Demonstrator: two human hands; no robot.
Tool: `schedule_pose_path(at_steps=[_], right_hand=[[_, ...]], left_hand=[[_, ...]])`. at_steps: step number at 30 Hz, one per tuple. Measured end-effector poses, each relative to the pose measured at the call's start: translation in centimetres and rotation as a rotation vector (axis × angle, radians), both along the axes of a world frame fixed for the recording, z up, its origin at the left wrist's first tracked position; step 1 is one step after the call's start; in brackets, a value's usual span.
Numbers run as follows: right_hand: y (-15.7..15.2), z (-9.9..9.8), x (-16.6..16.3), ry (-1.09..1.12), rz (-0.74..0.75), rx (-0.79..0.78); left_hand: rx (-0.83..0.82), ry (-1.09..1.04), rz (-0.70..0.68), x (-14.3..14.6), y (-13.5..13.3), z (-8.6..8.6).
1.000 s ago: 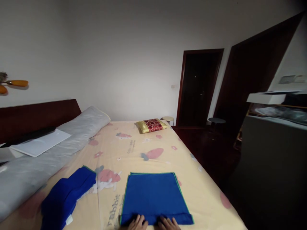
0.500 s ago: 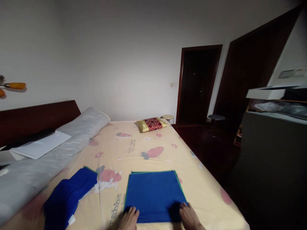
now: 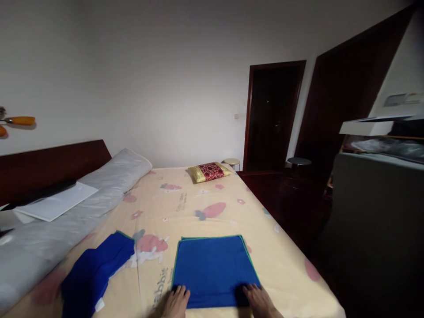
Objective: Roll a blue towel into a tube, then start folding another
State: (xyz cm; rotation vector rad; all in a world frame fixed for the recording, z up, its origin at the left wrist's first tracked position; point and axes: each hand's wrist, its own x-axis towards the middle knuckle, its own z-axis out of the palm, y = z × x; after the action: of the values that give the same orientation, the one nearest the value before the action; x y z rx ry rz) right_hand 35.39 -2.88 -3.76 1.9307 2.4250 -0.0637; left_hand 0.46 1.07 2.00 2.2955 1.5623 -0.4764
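A blue cloth with green edging lies spread in a folded square on the bed, its layers slightly offset at the far left corner. My left hand rests on the cloth's near left corner, fingertips on top of the fabric. At the near right corner my right hand lies on the cloth, fingers apart and casting a dark shadow. Left of them is a second blue cloth, rumpled, with a small white tag. The near parts of both hands are cut off by the frame.
The bed sheet is cream with rabbit and carrot prints. A gold and red cushion sits at its far end. Grey rolled bedding carries a white flat panel. Two stools stand beyond, and a dark cabinet is right.
My right hand has shifted slightly left and inward over the cloth's near right corner. My left hand has barely moved, and the rumpled cloth lies as before.
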Motion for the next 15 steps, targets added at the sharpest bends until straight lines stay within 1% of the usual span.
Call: schedule_pose_path(at_steps=[3, 6, 11, 15], right_hand=[[0.4, 0.3, 1.9, -0.017, -0.016, -0.005], [0.5, 0.5, 3.0, -0.021, -0.016, -0.018], [0.9, 1.0, 2.9, -0.009, -0.009, -0.017], [1.1, 2.0, 2.9, 0.014, -0.035, 0.026]], left_hand=[[0.004, -0.003, -0.016, -0.5, 0.1, 0.5], [0.017, -0.006, -0.028, -0.9, 0.2, 1.0], [0.058, 0.003, -0.018, -1.2, 0.5, 1.3], [0.093, -0.002, 0.009, -1.6, 0.9, 1.4]])
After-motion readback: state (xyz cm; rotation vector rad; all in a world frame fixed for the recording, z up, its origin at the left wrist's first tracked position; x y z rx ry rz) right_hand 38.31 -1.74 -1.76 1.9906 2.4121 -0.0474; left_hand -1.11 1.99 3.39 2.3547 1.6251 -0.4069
